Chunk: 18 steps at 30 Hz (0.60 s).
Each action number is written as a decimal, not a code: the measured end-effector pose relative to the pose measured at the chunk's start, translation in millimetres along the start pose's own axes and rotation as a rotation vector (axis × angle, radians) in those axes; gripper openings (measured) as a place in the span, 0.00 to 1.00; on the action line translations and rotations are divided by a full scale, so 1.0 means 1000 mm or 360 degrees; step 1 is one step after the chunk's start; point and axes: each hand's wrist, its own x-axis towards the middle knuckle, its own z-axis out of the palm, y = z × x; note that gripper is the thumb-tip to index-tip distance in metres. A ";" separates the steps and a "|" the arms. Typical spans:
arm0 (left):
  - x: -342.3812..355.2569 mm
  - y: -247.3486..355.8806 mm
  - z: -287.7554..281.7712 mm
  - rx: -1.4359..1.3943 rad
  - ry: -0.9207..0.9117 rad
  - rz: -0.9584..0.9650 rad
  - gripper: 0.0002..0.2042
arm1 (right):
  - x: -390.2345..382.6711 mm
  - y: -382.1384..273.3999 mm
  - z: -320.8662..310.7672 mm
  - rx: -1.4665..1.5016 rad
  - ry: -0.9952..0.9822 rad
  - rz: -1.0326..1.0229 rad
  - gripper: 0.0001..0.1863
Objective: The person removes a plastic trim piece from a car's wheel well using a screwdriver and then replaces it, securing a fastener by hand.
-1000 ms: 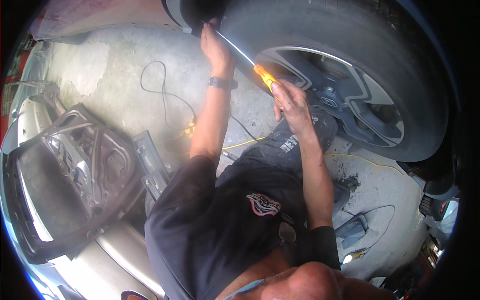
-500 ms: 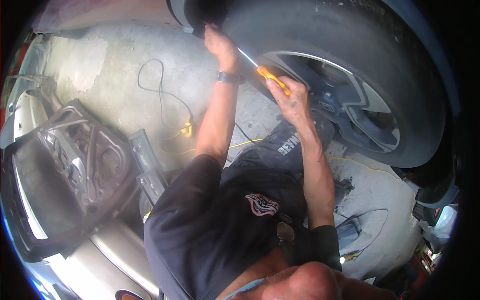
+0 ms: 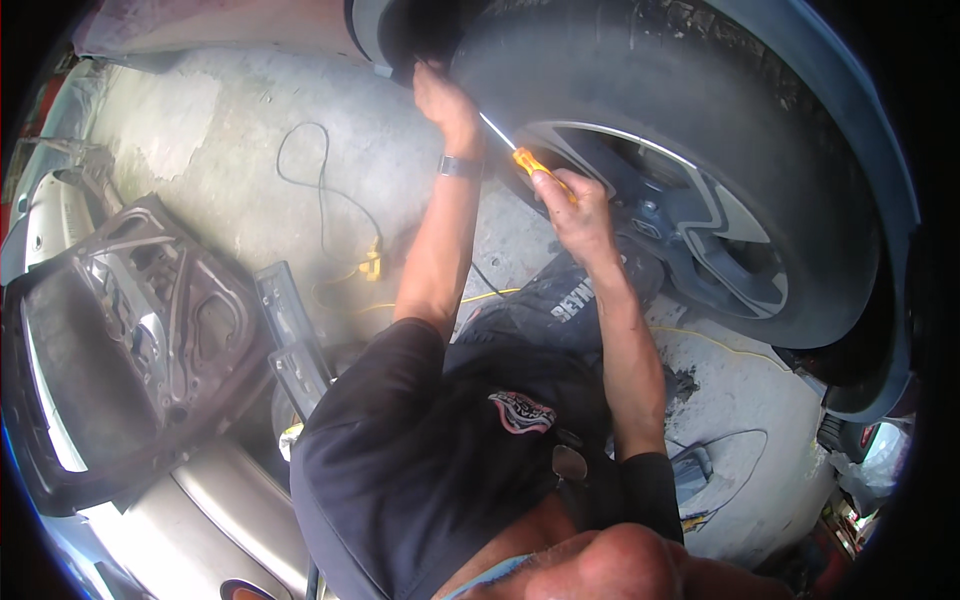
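My right hand (image 3: 583, 222) is wrapped round the orange-yellow handle of a screwdriver (image 3: 526, 158). Its thin metal shaft points up and left, past my left wrist, toward the dark gap in front of the tire (image 3: 640, 75). At that gap, by the edge of the wheel arch (image 3: 368, 35), my left hand (image 3: 445, 100) is closed with curled fingers. Shadow hides its fingertips and whatever they hold. The screwdriver's tip cannot be made out. The wheel's spoked rim (image 3: 715, 215) is just right of my right hand.
A dark car door or hatch panel (image 3: 150, 340) leans at the left, above a beige painted body part (image 3: 215, 510). On the concrete floor (image 3: 240, 130) lie a dark cord (image 3: 322, 180) with a yellow plug end (image 3: 372, 262) and a thin yellow cable (image 3: 715, 340).
Both hands have shifted slightly down in the picture, and the whole view has moved a little. My right hand keeps its grip on the screwdriver.
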 end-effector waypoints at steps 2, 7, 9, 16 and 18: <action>-0.005 0.006 -0.001 0.0012 0.0006 0.0021 0.18 | 0.000 -0.006 -0.009 0.0462 -0.0215 0.0488 0.19; -0.003 0.005 -0.001 -0.0098 -0.0018 -0.0065 0.17 | 0.002 -0.003 -0.011 0.0400 -0.0222 0.0396 0.19; -0.004 0.004 -0.002 -0.0030 -0.0044 -0.0022 0.16 | 0.003 0.001 -0.002 0.0032 -0.0029 -0.0103 0.18; -0.006 0.010 -0.001 -0.0085 -0.0066 -0.0016 0.15 | -0.002 -0.007 0.001 -0.0982 0.0365 -0.0849 0.15; -0.006 0.010 -0.002 -0.0099 -0.0071 -0.0086 0.15 | -0.005 -0.007 0.003 -0.1176 0.0385 -0.0840 0.15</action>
